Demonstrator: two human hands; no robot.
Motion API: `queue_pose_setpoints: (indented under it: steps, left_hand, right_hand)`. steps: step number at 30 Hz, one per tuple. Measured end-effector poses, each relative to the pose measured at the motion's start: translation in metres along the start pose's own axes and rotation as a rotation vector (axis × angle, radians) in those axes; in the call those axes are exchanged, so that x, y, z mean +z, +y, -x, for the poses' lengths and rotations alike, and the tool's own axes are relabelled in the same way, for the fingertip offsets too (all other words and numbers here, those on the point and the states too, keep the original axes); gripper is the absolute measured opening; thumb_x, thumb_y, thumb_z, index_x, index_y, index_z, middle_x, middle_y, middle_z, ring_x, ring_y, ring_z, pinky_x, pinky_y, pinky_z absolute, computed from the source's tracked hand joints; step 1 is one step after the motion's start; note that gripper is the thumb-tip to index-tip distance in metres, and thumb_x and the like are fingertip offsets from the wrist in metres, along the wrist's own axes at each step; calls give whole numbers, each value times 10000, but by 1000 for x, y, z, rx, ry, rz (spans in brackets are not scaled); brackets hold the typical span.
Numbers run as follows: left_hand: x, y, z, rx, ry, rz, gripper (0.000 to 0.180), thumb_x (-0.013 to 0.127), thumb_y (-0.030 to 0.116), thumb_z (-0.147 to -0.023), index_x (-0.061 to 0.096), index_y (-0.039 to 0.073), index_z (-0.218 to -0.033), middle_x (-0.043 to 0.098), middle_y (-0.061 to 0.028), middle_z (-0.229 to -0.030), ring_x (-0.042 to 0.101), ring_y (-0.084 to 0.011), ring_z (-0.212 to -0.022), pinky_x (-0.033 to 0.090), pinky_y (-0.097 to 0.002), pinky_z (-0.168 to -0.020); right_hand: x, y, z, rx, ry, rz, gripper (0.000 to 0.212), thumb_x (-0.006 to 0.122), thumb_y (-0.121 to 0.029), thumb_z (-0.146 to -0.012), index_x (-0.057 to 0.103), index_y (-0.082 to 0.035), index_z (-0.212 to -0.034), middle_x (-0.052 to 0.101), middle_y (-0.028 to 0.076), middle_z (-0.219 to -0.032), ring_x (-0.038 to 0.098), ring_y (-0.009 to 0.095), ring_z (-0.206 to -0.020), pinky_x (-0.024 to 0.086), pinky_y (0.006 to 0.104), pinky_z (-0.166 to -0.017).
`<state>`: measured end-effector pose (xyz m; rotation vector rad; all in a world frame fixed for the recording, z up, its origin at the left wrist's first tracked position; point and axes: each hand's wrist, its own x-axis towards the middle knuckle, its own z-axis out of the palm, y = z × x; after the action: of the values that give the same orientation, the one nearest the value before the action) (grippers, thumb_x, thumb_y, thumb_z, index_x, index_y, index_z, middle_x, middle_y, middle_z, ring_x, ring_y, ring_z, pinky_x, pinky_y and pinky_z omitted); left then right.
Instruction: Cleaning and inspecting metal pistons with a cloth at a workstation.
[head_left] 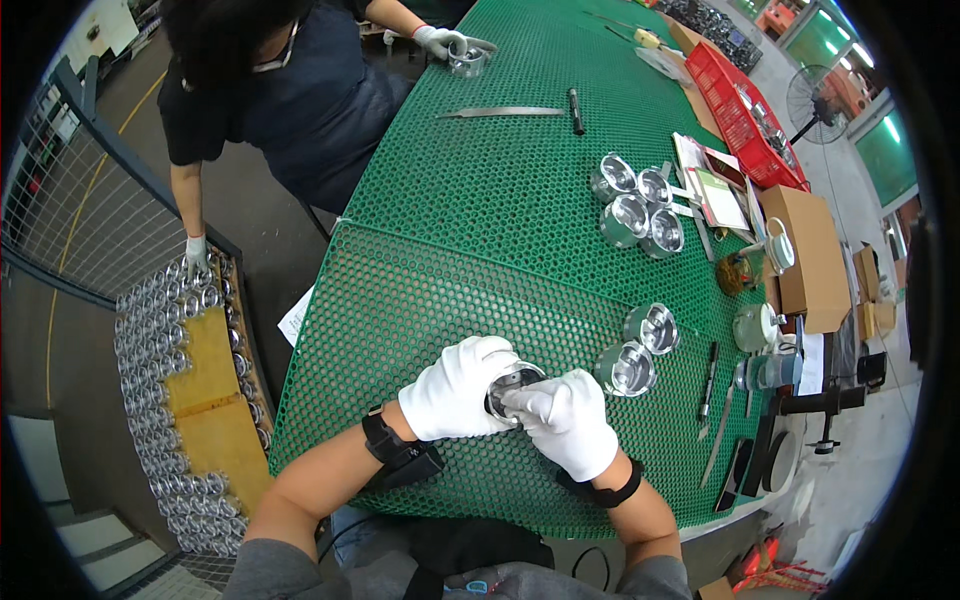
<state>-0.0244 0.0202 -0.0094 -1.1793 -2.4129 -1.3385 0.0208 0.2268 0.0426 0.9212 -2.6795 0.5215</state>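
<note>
My white-gloved left hand (pixel 458 390) wraps around a shiny round metal cup-shaped part (pixel 514 380), its opening facing up, just above the green mat. Closed, the fingers of my white-gloved right hand (pixel 570 425) dip into that opening; whatever they may pinch is hidden by the glove. Two similar metal parts, a nearer one (pixel 627 369) and a farther one (pixel 652 328), touch each other on the mat to the right of my hands. Farther off stands a cluster of several more metal parts (pixel 626 218).
The green perforated mat (pixel 400 270) covers the table. At the right lie a marker (pixel 709 375), files and a glass jar (pixel 757 327); a red crate (pixel 745 115) stands farther back. Left, a co-worker (pixel 290 110) touches parts on the mat and on a loaded pallet (pixel 205 400).
</note>
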Motion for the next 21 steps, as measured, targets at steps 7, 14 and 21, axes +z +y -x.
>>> queue_pose_setpoints:
  steps: [7, 14, 21]
  left_hand:
    - [2, 2, 0, -1, 48, -12, 747, 935, 315, -603, 606, 63, -1226, 604, -137, -1222, 624, -344, -1071, 537, -450, -899]
    - [6, 1, 3, -18, 70, -35, 730, 903, 264, -565, 618, 74, -1210, 613, -129, -1193, 628, -344, -1054, 536, -449, -887]
    - [9, 4, 4, -37, 75, -32, 715, 892, 254, -558, 617, 80, -1194, 612, -120, -1188, 626, -332, -1043, 523, -447, -880]
  right_hand:
    - [6, 0, 6, 81, 71, -9, 297, 827, -105, -711, 683, -188, -957, 604, 0, -757, 593, 235, -654, 436, 403, -637]
    - [11, -6, 5, 76, 157, 41, 326, 836, -90, -692, 680, -197, -958, 594, -24, -798, 594, 218, -725, 430, 397, -687]
    - [12, -1, 5, 40, 178, 25, 335, 852, -111, -677, 683, -204, -951, 600, -41, -812, 588, 209, -746, 422, 398, -743]
